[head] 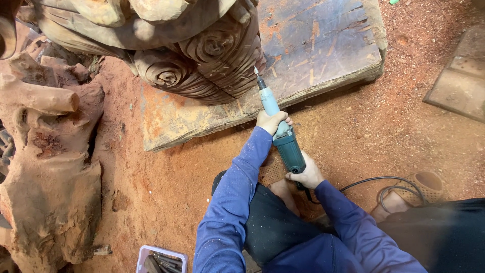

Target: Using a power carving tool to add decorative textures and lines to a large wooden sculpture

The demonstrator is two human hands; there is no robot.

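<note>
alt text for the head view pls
Both hands grip a teal power tool, left hand forward, right hand at the rear, its bit near a carved wooden sculpture on a plank. Red sawdust covers the ground.

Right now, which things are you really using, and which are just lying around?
In use:
- teal power carving tool, held by left hand and right hand
- carved wooden sculpture
- wooden slab under it

Lying about:
- root stump
- box of bits
- sandal

We see the carving (202, 55) resting on a plank (313, 55). A stump (50, 167) lies left, a box (161, 259) nearest us.
</note>
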